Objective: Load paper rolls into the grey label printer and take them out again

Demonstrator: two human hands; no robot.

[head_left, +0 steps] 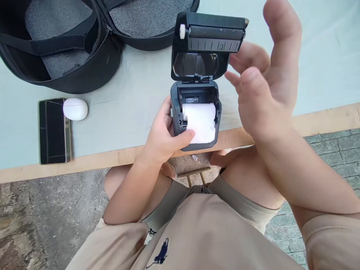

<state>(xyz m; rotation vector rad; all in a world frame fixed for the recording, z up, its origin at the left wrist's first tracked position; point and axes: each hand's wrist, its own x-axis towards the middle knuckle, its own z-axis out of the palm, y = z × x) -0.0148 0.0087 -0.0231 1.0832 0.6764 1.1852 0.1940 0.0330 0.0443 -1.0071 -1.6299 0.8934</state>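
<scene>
A small black printer [176, 123] is at the table's front edge, its lid [194, 47] swung up and back. Inside its compartment lies a white paper roll [201, 123]. My left hand [165, 137] grips the printer's left side, with the thumb resting on the near part of the roll. To the right of the lid is my right hand [267, 82], raised, its fingers apart. Some of its fingers reach behind or beside the lid's right edge; whether they touch it I cannot tell.
Open black zip cases [109, 67] with grey foam stand at the back left. A phone [52, 131] and a white rounded object [75, 109] lie at the left on the cloth-covered table [123, 123]. The table's wooden edge [126, 156] runs above my legs.
</scene>
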